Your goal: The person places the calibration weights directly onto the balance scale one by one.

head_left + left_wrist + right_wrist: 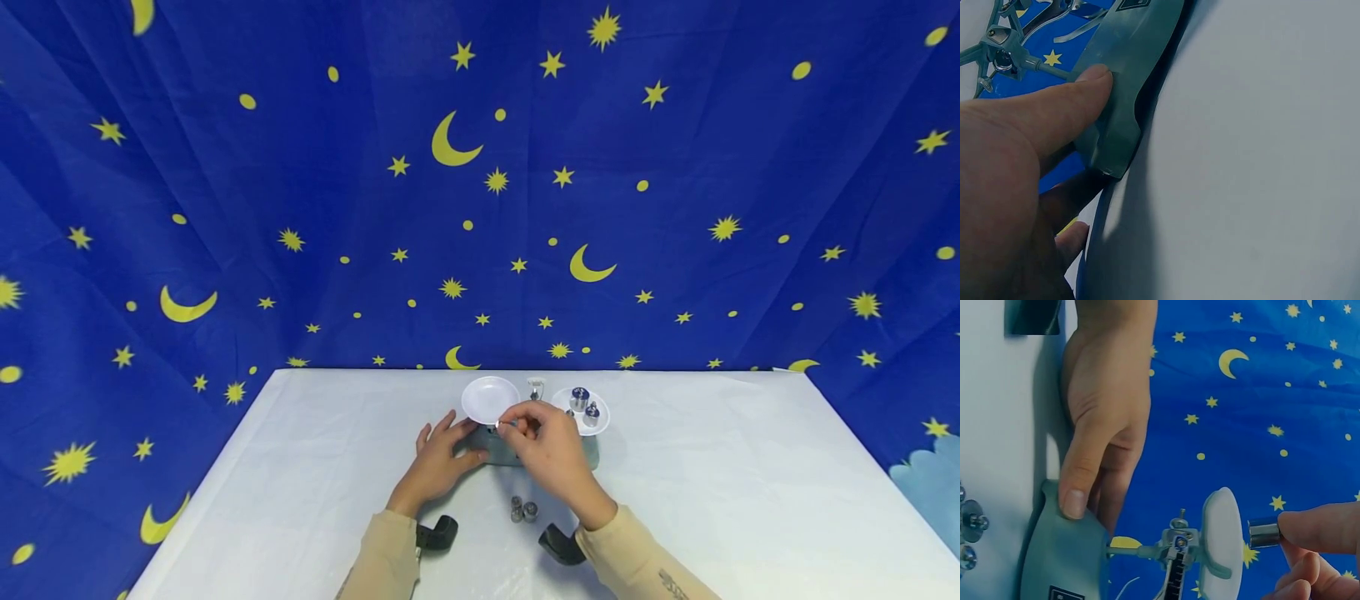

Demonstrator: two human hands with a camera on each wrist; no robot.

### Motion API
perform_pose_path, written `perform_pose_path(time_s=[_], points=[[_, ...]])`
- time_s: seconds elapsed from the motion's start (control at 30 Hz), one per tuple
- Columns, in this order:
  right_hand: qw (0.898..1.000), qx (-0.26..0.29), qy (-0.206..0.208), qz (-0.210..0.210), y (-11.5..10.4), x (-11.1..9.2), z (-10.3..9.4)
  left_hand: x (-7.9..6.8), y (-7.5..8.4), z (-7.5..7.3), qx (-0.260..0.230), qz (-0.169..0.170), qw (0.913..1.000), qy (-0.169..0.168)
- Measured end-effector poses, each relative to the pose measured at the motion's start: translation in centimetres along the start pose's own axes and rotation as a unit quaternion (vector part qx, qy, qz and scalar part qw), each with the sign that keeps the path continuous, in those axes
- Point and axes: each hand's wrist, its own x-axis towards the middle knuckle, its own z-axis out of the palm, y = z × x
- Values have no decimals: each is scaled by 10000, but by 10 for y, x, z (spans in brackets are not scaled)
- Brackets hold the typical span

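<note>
A balance scale with a grey-green base [502, 450] stands on the white table. My left hand [438, 467] grips the left end of the base, thumb on the front face and fingers behind. My right hand [551, 446] pinches a small silvery cylindrical weight [1264, 532] between thumb and fingertips. The weight is just off the white left pan [490, 402], apart from it in the right wrist view. That pan bears nothing visible. Metal weights [580, 398] stand on the right pan [596, 427], partly hidden by my right hand.
A small group of knobbed metal weights [530, 511] stands on the table [315, 500] in front of the scale. Dark curved pieces [442, 533] sit by both wrists. A blue cloth with stars and moons [525, 208] hangs behind the table.
</note>
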Motion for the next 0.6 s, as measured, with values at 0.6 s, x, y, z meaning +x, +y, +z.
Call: perform_pose_path(time_s=[0.6], points=[[10000,34,77,-44,-9,13,7,-1,0,0,56,49,10000,0]])
